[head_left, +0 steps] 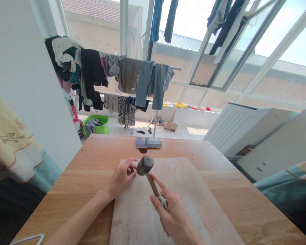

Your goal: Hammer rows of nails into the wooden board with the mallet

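Observation:
My right hand (pixel 171 211) grips the wooden handle of a mallet with a dark rubber head (pixel 145 165), index finger stretched along the handle. The head hangs just above a pale wooden board (pixel 193 200) that lies on the table. My left hand (pixel 122 177) rests on the board's left part, fingers pinched close beside the mallet head; whatever they pinch is too small to make out. A row of several small nails (pixel 172 168) stands in the board to the right of the head.
The board lies on a wooden table (pixel 91 170). A small blurred box (pixel 148 142) sits at the table's far edge. Beyond it are a clothes rack (pixel 132 75) full of laundry, a green basket (pixel 98 125) and large windows. White panels (pixel 244 126) lean at the right.

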Motion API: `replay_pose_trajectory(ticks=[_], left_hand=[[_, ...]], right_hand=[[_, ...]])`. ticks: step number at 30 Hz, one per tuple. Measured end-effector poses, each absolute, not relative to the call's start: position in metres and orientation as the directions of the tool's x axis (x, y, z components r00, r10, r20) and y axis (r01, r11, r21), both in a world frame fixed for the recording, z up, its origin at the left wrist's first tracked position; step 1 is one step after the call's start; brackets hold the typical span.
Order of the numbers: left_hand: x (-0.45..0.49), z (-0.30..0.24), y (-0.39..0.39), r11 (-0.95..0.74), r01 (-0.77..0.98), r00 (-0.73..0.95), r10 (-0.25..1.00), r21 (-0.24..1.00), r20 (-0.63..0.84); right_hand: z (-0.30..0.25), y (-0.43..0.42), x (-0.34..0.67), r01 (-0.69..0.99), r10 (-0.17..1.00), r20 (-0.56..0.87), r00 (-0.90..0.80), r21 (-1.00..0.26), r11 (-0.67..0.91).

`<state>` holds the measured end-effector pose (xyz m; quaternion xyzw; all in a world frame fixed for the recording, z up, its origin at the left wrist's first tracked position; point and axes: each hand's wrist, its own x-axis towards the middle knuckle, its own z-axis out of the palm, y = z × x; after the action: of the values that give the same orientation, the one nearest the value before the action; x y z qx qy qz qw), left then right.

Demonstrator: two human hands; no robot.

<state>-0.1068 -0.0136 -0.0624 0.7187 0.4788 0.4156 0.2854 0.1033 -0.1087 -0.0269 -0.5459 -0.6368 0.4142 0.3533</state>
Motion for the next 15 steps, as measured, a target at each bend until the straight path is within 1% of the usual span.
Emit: replay_pose_trajectory(ticks=[2, 3, 5, 8, 10, 11, 13, 15], left_hand=[[-0.107, -0.063, -0.014, -0.375, 0.458, 0.185, 0.927, 0.806, 0.326], [-0.108, -0.064, -0.014, -0.38, 0.462, 0.182, 0.925, 0.801, 0.333], [-0.109, -0.068, -0.014, -0.402, 0.477, 0.184, 0.915, 0.781, 0.358], [-0.11, -0.072, -0.013, -0.436, 0.529, 0.19, 0.897, 0.728, 0.399], [-0.11, -0.073, -0.012, -0.452, 0.566, 0.194, 0.886, 0.689, 0.422], [-0.11, -0.072, -0.012, -0.46, 0.582, 0.197, 0.88, 0.67, 0.433], [-0.11, -0.068, -0.014, -0.486, 0.61, 0.206, 0.86, 0.626, 0.467], [-0.114, -0.063, -0.023, -0.516, 0.644, 0.22, 0.832, 0.565, 0.509]], right_hand=[[-0.036, -0.121, 0.11, 0.245, 0.989, -0.124, -0.079, -0.964, -0.102], [-0.041, -0.129, 0.115, 0.164, 0.987, -0.157, -0.036, -0.975, -0.149], [-0.051, -0.143, 0.126, 0.055, 0.984, -0.145, 0.102, -0.987, -0.151], [-0.064, -0.156, 0.148, 0.019, 0.941, -0.149, 0.304, -0.987, -0.162], [-0.071, -0.157, 0.163, 0.068, 0.929, -0.154, 0.338, -0.98, -0.188], [-0.073, -0.156, 0.17, 0.129, 0.936, -0.139, 0.324, -0.973, -0.189], [-0.076, -0.154, 0.182, 0.304, 0.963, -0.093, 0.253, -0.937, -0.171], [-0.076, -0.153, 0.19, 0.472, 0.979, -0.057, 0.194, -0.87, -0.144]])
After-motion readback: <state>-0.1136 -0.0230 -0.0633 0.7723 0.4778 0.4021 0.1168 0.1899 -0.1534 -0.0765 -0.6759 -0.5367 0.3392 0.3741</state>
